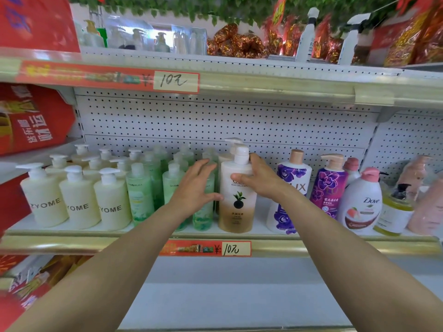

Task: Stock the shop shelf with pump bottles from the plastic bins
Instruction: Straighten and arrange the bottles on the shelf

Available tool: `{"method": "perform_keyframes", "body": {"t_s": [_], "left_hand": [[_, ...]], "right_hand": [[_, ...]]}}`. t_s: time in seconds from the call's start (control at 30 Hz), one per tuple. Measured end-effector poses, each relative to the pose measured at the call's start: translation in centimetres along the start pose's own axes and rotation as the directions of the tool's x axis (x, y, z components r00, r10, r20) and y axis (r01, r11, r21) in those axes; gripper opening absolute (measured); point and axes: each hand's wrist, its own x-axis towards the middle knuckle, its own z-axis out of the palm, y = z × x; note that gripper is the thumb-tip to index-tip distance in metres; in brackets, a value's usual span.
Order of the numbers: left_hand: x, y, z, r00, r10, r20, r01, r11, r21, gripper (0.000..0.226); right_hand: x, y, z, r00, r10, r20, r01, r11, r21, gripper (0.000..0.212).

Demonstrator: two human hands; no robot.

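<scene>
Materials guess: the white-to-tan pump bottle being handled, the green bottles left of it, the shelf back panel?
The white-to-tan pump bottle: likely opaque plastic, smooth with a faint sheen, gradient tint.
The green bottles: probably translucent plastic; the contents show through.
The shelf back panel: looks like white-painted perforated sheet metal, matte, regular hole rows; material unconfirmed.

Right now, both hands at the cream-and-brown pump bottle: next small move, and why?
Probably loosen the right hand and draw both hands back. The cream-and-brown pump bottle already stands upright on the shelf, its base level with the front row, between the green bottles and the Lux bottle. The left hand is open beside it.
</scene>
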Motion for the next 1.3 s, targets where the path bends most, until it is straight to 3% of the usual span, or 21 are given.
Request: {"method": "perform_keyframes", "body": {"t_s": [0.37, 0.63, 0.73, 0.83, 0.93, 1.0, 1.1, 1.17, 1.3], "left_hand": [[0.3, -1.0, 1.4, 0.998, 0.042, -0.053, -0.038, 0.996, 0.077, 0.094], [0.4, -0.1, 1.0, 0.997, 0.021, -0.068, -0.014, 0.994, 0.106, 0.101], [0.7, 1.1, 0.9, 0.989, 0.065, -0.129, -0.042, 0.984, 0.174, 0.108], [1.0, 3.2, 1.1, 0.968, 0.098, -0.232, -0.060, 0.985, 0.164, 0.108], [1.2, 5.6, 2.2, 0.947, 0.111, -0.303, -0.072, 0.988, 0.138, 0.096], [1.2, 7.0, 3.4, 0.938, 0.127, -0.322, -0.082, 0.985, 0.149, 0.086], [1.3, 8.6, 5.0, 0.937, 0.102, -0.335, -0.045, 0.984, 0.175, 0.080], [1.6, 9.2, 5.7, 0.945, 0.049, -0.322, 0.028, 0.973, 0.230, 0.082], [1.5, 9.4, 6.3, 0.949, -0.010, -0.314, 0.118, 0.938, 0.327, 0.084]], "right_hand": [[-0.1, 0.5, 0.1, 0.999, 0.006, 0.032, -0.008, 0.998, 0.058, 0.069], [-0.3, 0.2, -0.3, 1.000, 0.003, 0.015, -0.002, 0.998, -0.061, 0.070], [-0.7, 0.3, -0.6, 0.999, -0.032, 0.034, 0.035, 0.995, -0.097, 0.084], [-1.7, 0.1, -1.9, 0.988, -0.100, -0.121, 0.097, 0.995, -0.033, 0.085], [-3.4, 0.8, -5.1, 0.881, -0.187, -0.436, 0.228, 0.973, 0.043, 0.064], [-4.1, 2.2, -7.3, 0.828, -0.173, -0.534, 0.215, 0.976, 0.018, 0.062], [-4.4, 4.8, -9.2, 0.905, -0.054, -0.422, 0.035, 0.998, -0.051, 0.081], [-4.1, 6.2, -9.3, 0.949, -0.036, -0.313, -0.009, 0.990, -0.142, 0.087], [-3.1, 8.0, -8.4, 0.964, -0.007, -0.266, -0.051, 0.977, -0.208, 0.078]]}}
